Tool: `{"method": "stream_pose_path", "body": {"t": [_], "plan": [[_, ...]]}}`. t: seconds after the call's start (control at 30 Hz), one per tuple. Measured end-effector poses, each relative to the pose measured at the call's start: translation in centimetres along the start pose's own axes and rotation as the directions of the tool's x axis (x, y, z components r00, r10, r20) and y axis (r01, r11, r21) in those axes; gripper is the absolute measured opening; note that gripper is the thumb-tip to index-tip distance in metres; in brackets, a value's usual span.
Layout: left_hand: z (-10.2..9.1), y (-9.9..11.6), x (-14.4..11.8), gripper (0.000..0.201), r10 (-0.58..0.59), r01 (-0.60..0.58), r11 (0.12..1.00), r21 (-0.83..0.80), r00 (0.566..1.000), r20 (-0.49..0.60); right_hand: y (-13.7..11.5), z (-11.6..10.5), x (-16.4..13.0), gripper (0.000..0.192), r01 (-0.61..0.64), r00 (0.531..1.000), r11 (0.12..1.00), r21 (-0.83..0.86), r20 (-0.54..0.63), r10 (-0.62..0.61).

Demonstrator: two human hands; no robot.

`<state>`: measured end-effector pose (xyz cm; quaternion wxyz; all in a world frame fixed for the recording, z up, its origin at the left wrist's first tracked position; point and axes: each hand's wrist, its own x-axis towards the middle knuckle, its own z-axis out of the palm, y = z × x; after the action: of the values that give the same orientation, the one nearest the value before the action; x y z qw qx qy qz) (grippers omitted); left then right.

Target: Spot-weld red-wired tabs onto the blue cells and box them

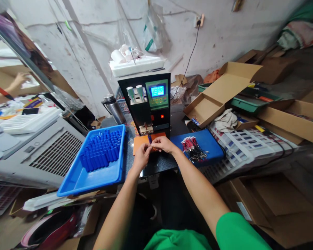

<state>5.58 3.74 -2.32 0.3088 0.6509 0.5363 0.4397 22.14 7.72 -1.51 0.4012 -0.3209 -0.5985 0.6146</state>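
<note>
Pinching a small dark blue piece right in front of the machine, both hands are basically fingertip to fingertip here. Left hand has its thumb and fingers closed down on the near end, pretty much no gap. Right hand comes in from the other side, fingertips also pressed together at that same end. Can't tell if the right one has a thin lead in there too, it's just too tiny to make out.

As for how the piece sits: long axis runs roughly front to back, so one end is toward the person and the far end points away at the metal tips low on the black machine, leaning a touch left. It's over the orange mat, just short of those tips. Whether it touches the mat, no idea.

Off to the left there's a blue tray with rows of blue cylinders packed close together. Over on the right, a bunch of red and black wires lies on a blue box, near the right forearm.
</note>
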Motion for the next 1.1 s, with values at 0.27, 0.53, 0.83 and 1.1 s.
{"method": "stream_pose_path", "body": {"t": [0.27,0.53,0.83,1.1], "plan": [[-0.5,0.5,0.0,0.02,0.033,-0.033,0.999,-0.002,0.999,0.033,0.2,0.4,-0.3,0.03,0.034,0.999,0.999,-0.024,-0.027,-0.035],[-0.7,-0.5,0.1,0.019,0.285,-0.265,0.946,0.186,0.954,-0.092,0.3,0.2,-0.2,0.032,0.043,0.969,0.978,0.203,-0.245,0.008],[0.1,-0.7,1.5,0.038,0.343,-0.363,0.888,0.281,0.932,0.119,0.1,0.3,0.2,0.029,0.074,0.949,0.922,0.379,-0.311,0.052],[0.0,-1.0,0.7,0.039,0.244,-0.258,0.953,0.158,0.965,0.1,0.9,0.2,1.0,0.027,0.128,0.916,0.901,0.416,-0.398,0.054]]}}
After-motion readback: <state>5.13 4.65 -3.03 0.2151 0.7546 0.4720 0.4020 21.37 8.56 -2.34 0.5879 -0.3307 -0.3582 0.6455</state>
